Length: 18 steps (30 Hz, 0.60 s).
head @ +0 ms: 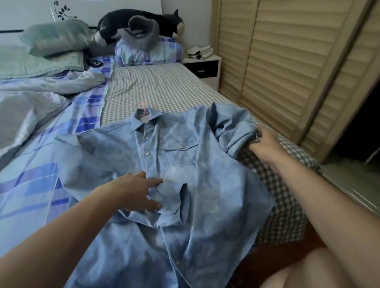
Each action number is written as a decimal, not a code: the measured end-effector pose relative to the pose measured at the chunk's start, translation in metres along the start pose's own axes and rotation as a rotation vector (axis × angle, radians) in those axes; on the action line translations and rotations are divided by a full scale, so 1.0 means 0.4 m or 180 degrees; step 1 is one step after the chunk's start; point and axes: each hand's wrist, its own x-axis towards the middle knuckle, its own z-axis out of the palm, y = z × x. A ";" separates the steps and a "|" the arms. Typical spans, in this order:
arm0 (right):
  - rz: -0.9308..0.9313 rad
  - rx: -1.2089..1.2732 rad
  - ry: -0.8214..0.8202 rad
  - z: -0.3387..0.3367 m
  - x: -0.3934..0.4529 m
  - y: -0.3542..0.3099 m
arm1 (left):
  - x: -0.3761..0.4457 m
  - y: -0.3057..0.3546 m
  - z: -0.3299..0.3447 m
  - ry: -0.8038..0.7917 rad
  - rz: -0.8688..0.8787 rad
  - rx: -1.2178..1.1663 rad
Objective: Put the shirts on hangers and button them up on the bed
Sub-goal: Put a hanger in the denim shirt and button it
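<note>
left hand (134, 191): fingers spread, pressing the denim shirt (164, 178) front near the placket
right hand (262, 144): pinching the sleeve cuff at the bed (170, 85) edge
pink hanger (143, 109): hook sticks out past the collar, beyond both hands

Dim, soft daylight, perhaps from the left; the headboard (20, 11) glares faintly, edges bow from wide-angle distortion, far details blur.

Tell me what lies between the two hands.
Head view: only the blue shirt lies between the left hand and right hand, its chest pocket and bunched sleeve.
</note>
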 end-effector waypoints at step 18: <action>-0.1975 0.0955 0.0752 -0.231 0.048 -0.964 | -0.143 -0.209 -0.282 0.1327 0.0066 -0.0676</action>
